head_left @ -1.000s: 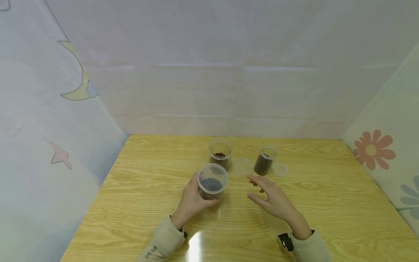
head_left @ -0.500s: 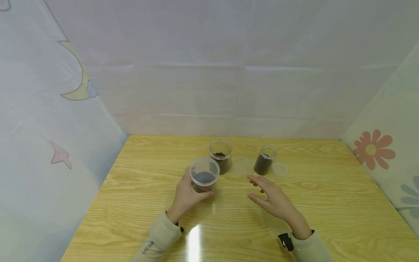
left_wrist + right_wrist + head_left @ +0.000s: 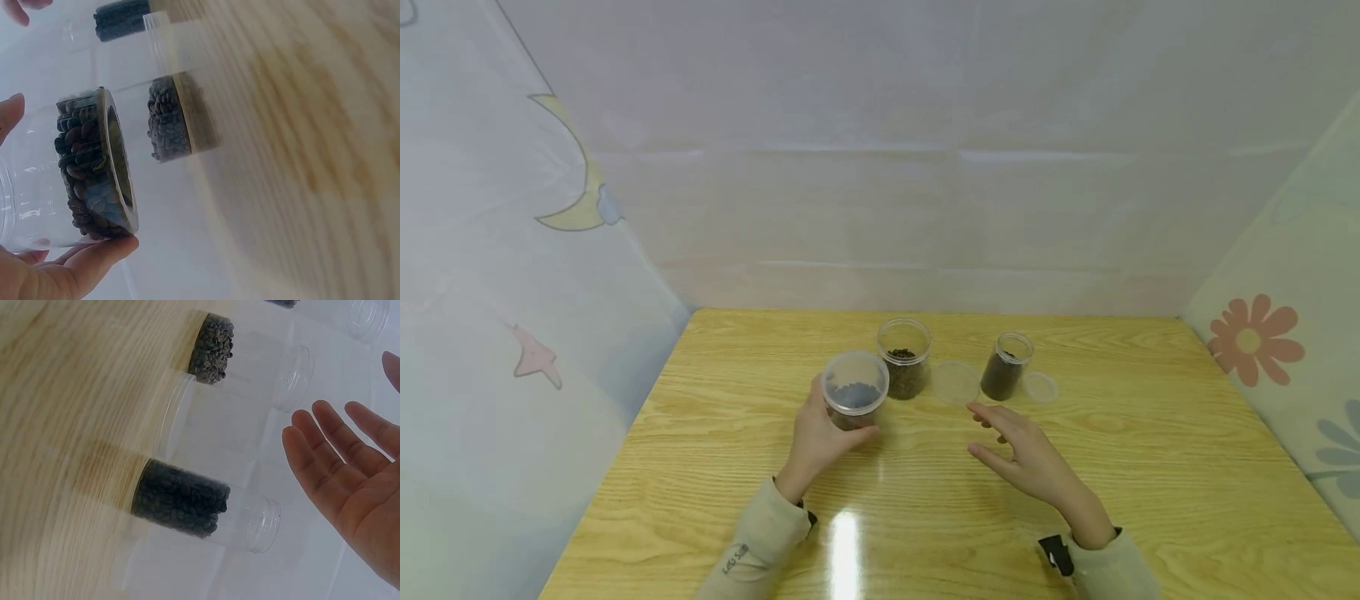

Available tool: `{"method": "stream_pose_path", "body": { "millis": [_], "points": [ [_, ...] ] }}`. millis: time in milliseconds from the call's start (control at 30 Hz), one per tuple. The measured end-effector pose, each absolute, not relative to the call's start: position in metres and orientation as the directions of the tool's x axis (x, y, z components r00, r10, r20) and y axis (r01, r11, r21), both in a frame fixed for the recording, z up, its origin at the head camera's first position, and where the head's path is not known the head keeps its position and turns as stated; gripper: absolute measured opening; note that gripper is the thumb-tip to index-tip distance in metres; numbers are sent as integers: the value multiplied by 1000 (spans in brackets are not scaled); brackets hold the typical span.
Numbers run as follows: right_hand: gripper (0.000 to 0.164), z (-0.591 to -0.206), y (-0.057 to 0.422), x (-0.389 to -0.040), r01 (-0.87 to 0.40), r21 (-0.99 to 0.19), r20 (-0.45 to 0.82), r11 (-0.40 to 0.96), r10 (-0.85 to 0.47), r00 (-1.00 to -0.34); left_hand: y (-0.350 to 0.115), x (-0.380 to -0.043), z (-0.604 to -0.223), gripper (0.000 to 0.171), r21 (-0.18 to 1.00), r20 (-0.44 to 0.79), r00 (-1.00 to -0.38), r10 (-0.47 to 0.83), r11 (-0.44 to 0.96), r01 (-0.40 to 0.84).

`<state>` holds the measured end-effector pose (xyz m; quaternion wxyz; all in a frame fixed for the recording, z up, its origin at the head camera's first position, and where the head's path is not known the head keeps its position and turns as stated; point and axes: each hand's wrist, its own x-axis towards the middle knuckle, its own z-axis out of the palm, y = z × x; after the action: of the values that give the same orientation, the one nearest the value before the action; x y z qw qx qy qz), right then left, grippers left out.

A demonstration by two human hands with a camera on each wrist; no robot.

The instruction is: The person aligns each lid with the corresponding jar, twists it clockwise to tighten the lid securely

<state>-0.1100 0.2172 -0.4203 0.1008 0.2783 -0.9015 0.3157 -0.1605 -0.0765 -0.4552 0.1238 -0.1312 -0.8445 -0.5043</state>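
My left hand point(image 3: 815, 433) grips a clear lidded jar point(image 3: 855, 393) part filled with dark coffee beans point(image 3: 84, 165). Its round base shows in the left wrist view, raised off the table and a little tilted. Just right of it and further back, a wide lidless jar point(image 3: 906, 377) of beans stands upright on the table. My right hand point(image 3: 1022, 454) holds nothing; its fingers are spread and gently bent above the table. Nearest to it are a big clear lid point(image 3: 957, 383) lying flat and a narrower open jar point(image 3: 181, 497) of darker beans.
Beyond the narrow jar, a small clear lid point(image 3: 1041, 387) lies on the wooden table point(image 3: 760, 350). A pale wall sheet point(image 3: 940, 225) rises behind the table's back edge, with printed sheets at both sides.
My left hand has carried the lidded jar to the left and slightly back, uncovering more of the wide open jar. The right hand stays almost where it was.
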Motion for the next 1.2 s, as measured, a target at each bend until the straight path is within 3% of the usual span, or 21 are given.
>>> {"method": "stream_pose_path", "body": {
  "millis": [567, 1200],
  "points": [
    [51, -424, 219, -111, -588, -496, 383, 639, -447, -809, -85, -169, -453, 104, 829, 323, -946, 31, 473, 298],
    [51, -425, 221, -108, -547, -520, 340, 656, -429, -837, -97, -181, -450, 101, 865, 290, -956, -34, 437, 247]
  ]
}}
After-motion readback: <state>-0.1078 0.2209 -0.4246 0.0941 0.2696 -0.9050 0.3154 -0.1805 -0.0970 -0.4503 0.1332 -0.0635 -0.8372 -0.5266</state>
